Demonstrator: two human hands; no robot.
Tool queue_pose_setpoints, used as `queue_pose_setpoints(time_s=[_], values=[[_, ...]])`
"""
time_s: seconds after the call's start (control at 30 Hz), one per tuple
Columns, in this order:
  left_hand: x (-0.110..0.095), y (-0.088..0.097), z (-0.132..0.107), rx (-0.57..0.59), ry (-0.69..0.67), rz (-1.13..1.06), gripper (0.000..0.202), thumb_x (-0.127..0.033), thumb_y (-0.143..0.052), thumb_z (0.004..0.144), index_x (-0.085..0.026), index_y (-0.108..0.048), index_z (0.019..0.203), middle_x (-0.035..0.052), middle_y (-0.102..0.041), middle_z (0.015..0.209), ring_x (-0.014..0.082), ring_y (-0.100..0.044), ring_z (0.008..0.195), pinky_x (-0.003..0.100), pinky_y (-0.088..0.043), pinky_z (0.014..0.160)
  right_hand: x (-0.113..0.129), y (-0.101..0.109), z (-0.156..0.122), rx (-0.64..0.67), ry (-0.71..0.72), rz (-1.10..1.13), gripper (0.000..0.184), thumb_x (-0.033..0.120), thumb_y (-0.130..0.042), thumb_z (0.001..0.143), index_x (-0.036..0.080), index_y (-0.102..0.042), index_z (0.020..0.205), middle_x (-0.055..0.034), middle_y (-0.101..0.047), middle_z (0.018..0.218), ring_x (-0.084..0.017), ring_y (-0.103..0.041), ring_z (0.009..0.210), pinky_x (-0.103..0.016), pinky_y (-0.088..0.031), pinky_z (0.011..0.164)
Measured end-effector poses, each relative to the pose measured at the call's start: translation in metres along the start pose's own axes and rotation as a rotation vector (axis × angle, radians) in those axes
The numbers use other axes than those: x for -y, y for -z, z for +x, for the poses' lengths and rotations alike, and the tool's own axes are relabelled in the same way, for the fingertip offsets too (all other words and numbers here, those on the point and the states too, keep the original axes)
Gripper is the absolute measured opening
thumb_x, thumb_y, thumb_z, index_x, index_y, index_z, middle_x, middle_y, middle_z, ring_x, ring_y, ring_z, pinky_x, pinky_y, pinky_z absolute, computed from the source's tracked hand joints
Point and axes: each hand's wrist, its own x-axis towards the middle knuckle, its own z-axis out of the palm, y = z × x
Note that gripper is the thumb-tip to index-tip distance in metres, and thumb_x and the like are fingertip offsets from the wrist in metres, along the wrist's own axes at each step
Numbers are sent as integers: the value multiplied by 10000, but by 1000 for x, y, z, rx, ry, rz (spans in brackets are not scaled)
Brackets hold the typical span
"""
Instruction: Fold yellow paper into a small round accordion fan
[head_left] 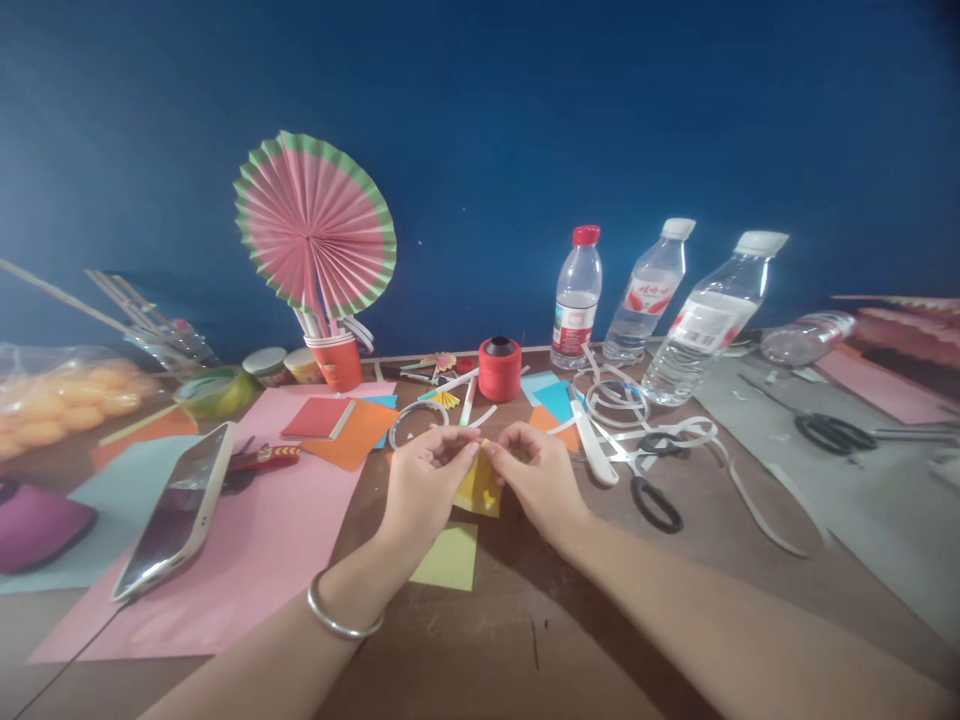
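Observation:
A piece of yellow paper [480,492] hangs below my fingertips, over the middle of the table. My left hand [427,475] pinches its top edge between thumb and forefinger, with a silver bangle [341,615] round the wrist. Close beside it, my right hand [541,475] pinches the same edge. The folds between the fingertips are partly hidden. Under the hands a pale yellow-green paper square [448,556] lies flat. Just beyond them stands a red spool of thread [499,372], with a roll of clear tape [415,420] to its left.
At right lie a white-handled cutter [595,445], black-handled scissors [656,503] and curled white strips [697,430]. Several water bottles [576,310] stand behind. To the left are a phone [180,510], pink paper [300,520] and a red cup [335,360] holding a paper fan [315,225].

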Motion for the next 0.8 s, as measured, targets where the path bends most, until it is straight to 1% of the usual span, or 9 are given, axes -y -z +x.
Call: queue_pose_setpoints(time_s=[0.47,0.8], values=[[2,-1,0,-20,26,-42,162,-249,-622,658,-170,-658,794,18,-659,727,129,-586,662,244,-468,647,0,0,-1,-10,39,-36,201,337,-519,729,178,-478,613,37,-477,500,-106,-450,480,-220,-338,485],[3,-1,0,-9,29,-58,158,-249,-621,667,-171,-652,801,16,-657,734,125,-588,685,234,-470,661,-1,0,-1,-2,25,-41,201,339,-522,735,181,-470,621,45,-472,511,-104,-460,475,-217,-336,478]])
